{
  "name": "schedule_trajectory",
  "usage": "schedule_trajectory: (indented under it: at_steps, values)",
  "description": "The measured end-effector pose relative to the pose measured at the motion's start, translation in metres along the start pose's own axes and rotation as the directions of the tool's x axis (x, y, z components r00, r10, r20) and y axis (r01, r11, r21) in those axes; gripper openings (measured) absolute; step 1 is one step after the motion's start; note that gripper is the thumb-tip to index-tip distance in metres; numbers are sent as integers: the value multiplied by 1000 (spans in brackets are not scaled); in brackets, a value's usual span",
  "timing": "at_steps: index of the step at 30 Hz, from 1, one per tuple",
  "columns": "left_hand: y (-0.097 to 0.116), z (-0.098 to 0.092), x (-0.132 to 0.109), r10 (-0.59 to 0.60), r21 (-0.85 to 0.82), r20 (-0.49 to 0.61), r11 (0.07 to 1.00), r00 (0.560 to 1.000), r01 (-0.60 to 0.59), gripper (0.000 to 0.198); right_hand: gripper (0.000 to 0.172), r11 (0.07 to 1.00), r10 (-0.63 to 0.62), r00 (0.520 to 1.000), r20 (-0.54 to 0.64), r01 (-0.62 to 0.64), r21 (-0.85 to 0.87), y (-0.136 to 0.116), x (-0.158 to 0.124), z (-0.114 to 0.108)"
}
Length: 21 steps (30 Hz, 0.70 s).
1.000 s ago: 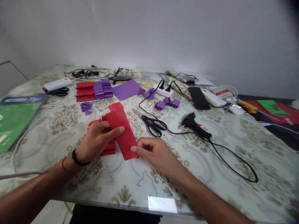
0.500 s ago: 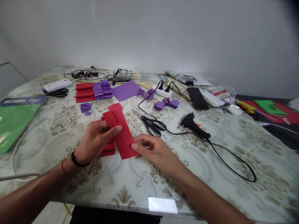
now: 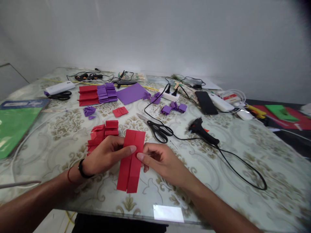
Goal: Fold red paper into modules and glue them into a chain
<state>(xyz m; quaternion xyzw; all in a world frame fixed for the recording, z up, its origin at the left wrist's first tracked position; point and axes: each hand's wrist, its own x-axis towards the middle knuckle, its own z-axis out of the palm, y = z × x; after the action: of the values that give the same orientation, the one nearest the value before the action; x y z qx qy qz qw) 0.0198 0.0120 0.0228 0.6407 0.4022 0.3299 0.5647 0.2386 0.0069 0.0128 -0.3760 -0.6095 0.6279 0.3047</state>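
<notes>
left hand (image 3: pixel 109 154) partly closed, pinching the left side of a folded red paper strip (image 3: pixel 133 168), thumb flat on its face. right hand (image 3: pixel 157 160) has fingers curled and thumb pressed on the strip's right edge. strip is held over the patterned table (image 3: pixel 150 202), between both hands, a seam running along its length. folded red pieces (image 3: pixel 98 137) lie just beyond the left hand; black scissors (image 3: pixel 160 131) rest beyond the right, glue gun (image 3: pixel 204 131) near them.
</notes>
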Motion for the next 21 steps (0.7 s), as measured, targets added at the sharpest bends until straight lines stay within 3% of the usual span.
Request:
schedule_trajectory:
  at_steps: [3, 21]
  values:
    - [-1, 2, 0, -46, -54, 84, 997, 995, 50, 38, 48, 1000, -2, 1000, 10, 2, 4, 2, -1, 0]
    - [-3, 8, -2, -66, -36, 63, 997, 996, 68, 34, 52, 1000, 4, 999, -50, -5, -17, 2, 1, 1]
